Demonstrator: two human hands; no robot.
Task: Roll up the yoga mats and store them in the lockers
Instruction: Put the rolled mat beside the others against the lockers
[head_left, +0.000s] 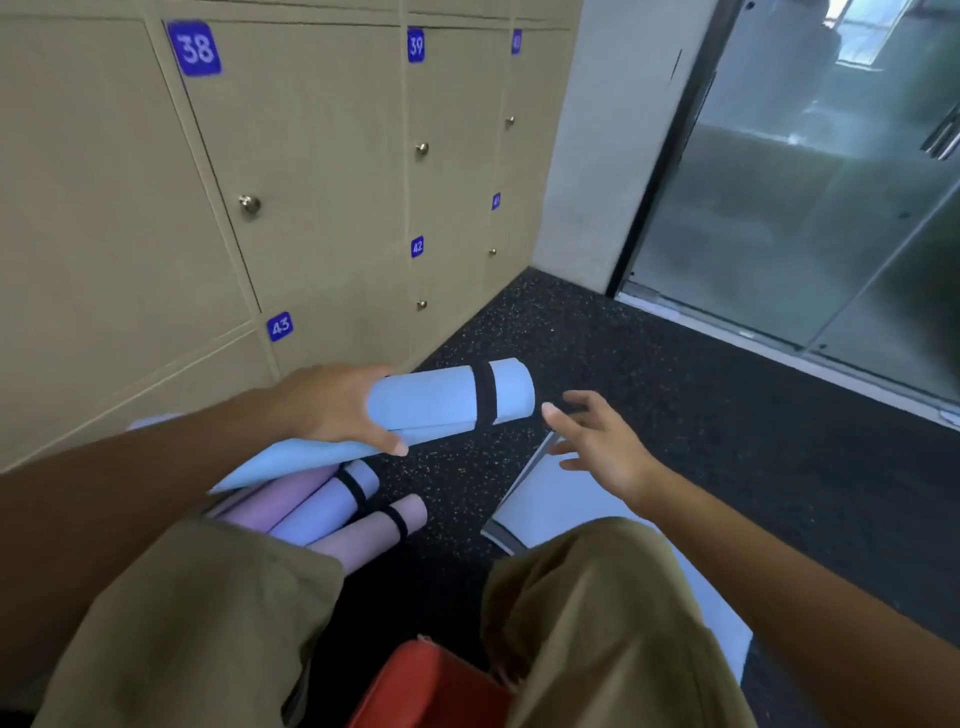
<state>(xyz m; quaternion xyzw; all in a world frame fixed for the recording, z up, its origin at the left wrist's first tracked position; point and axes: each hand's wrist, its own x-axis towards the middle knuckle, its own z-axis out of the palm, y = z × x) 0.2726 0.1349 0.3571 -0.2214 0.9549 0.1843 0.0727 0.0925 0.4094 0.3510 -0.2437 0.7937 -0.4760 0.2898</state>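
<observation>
My left hand (337, 408) grips a rolled light-blue yoga mat (441, 402) near its middle, held above the floor with its far end pointing right. A black strap (484, 392) circles that end, and the mat's outer flap hangs loose below my hand. My right hand (597, 441) hovers just right of the mat's end, fingers spread, touching nothing. Beneath the held mat, several rolled mats lie on the floor: a pink one (275, 501), a lavender one (322, 512) and another pink one (363, 532), each strapped. Tan lockers (311, 156) with blue number plates stand shut on the left.
A flat pale mat (561, 504) lies unrolled on the dark speckled floor (675, 415) under my right knee. A red object (431, 686) sits between my legs. A glass door (805, 208) closes off the right side. Locker 43 (280, 326) is the nearest low door.
</observation>
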